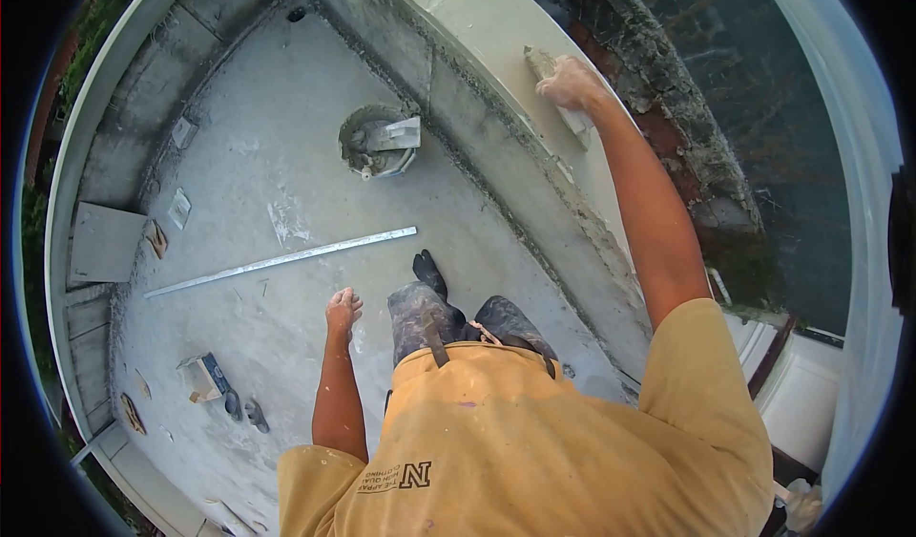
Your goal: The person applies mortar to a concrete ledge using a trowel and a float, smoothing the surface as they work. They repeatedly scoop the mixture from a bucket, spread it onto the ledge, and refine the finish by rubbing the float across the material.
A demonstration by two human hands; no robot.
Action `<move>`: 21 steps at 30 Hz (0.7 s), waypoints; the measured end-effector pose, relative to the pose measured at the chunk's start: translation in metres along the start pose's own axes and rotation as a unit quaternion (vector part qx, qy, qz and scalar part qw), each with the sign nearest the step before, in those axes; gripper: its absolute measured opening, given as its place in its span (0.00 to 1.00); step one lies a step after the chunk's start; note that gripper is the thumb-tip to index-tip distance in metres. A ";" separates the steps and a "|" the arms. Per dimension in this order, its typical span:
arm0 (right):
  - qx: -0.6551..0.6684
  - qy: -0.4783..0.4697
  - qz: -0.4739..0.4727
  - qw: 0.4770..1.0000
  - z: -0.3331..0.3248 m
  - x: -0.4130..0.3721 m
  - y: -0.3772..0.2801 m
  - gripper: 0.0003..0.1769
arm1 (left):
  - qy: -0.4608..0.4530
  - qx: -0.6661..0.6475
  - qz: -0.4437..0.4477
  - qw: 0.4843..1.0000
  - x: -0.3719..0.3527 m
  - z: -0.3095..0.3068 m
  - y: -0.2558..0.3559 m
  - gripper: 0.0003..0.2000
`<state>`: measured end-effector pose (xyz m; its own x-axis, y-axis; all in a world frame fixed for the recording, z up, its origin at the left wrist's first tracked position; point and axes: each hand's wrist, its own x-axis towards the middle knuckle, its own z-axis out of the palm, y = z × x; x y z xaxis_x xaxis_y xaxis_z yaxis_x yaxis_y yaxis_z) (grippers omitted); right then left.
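Note:
My right hand [572, 86] is closed around a plastering float [578, 126], which lies against the pale top of the parapet wall [496, 21]. White plaster dust coats the fingers. Down at my side hangs my left hand [344, 310], its fingers curled in and nothing visible in them. On the floor ahead, a bucket [347, 146] holds grey mortar, and a flat-bladed trowel [397, 135] rests across its rim. A long metal straightedge [286, 263] lies on the floor between the bucket and my left hand.
At left on the floor are a cardboard box [202, 379], a pair of sandals [246, 410] and a square board [102, 242] leaning on the wall. Rough mortar edges the parapet's inner face [458, 117]. Beyond the parapet there is a drop with dark ground [735, 79] below.

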<state>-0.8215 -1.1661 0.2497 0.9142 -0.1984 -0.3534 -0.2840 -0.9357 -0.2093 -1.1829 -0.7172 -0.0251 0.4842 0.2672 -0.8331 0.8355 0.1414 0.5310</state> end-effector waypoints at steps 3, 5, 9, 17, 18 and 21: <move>0.001 0.021 -0.048 0.999 -0.033 0.017 0.011 0.26 | 0.001 0.020 -0.040 0.999 0.004 -0.017 -0.016 0.21; -0.009 0.054 -0.061 0.997 -0.053 0.032 0.027 0.25 | 0.005 0.037 -0.061 0.997 0.001 -0.028 -0.030 0.21; -0.107 0.020 -0.099 0.989 -0.023 0.048 0.047 0.27 | 0.002 0.020 -0.093 0.995 -0.010 -0.040 -0.066 0.20; -0.142 -0.093 -0.201 0.965 -0.013 -0.057 0.075 0.24 | -0.011 0.031 -0.128 0.991 -0.014 -0.016 -0.076 0.18; -0.117 -0.088 -0.201 0.969 -0.023 -0.056 0.084 0.24 | -0.012 0.024 -0.119 0.993 -0.013 -0.010 -0.069 0.19; -0.052 -0.032 -0.166 0.984 -0.046 -0.029 0.088 0.25 | -0.011 -0.001 -0.067 0.998 -0.007 0.000 -0.047 0.19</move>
<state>-0.8596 -1.2563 0.2836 0.9303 0.1383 -0.3396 0.0607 -0.9714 -0.2295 -1.2251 -0.7255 -0.0442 0.3742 0.2240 -0.8999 0.8928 0.1755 0.4149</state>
